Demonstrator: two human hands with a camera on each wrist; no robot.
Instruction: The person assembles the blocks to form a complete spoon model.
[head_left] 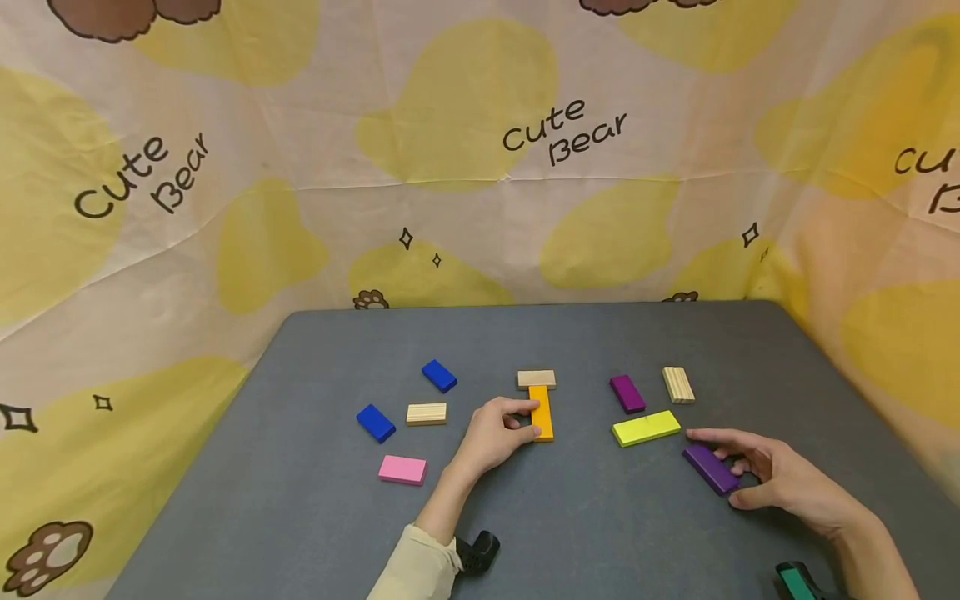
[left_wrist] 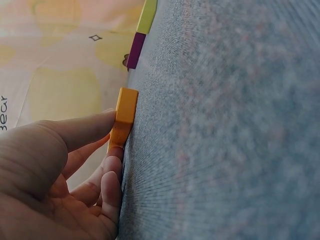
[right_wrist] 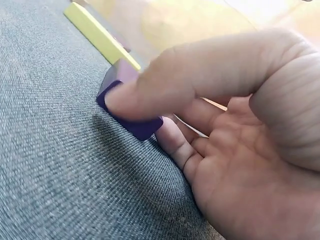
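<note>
My left hand (head_left: 491, 433) has its thumb and index finger on an orange block (head_left: 543, 421), which lies flat with its far end at a beige block (head_left: 536, 379). In the left wrist view, the thumb rests against the orange block (left_wrist: 126, 112) and the other fingers bend beneath it. To the right, my right hand (head_left: 783, 479) holds a purple block (head_left: 708, 468) between thumb and index finger, low at the table. The right wrist view has the thumb across the near end of that purple block (right_wrist: 117, 77). A yellow-green block (head_left: 647, 428) lies just beyond it.
Two blue blocks (head_left: 438, 376), a ridged beige block (head_left: 426, 414) and a pink block (head_left: 402, 470) lie left. A magenta block (head_left: 627, 393) and another ridged beige block (head_left: 678, 385) lie back right. Patterned cloth (head_left: 450, 108) hangs behind the grey table (head_left: 300, 533).
</note>
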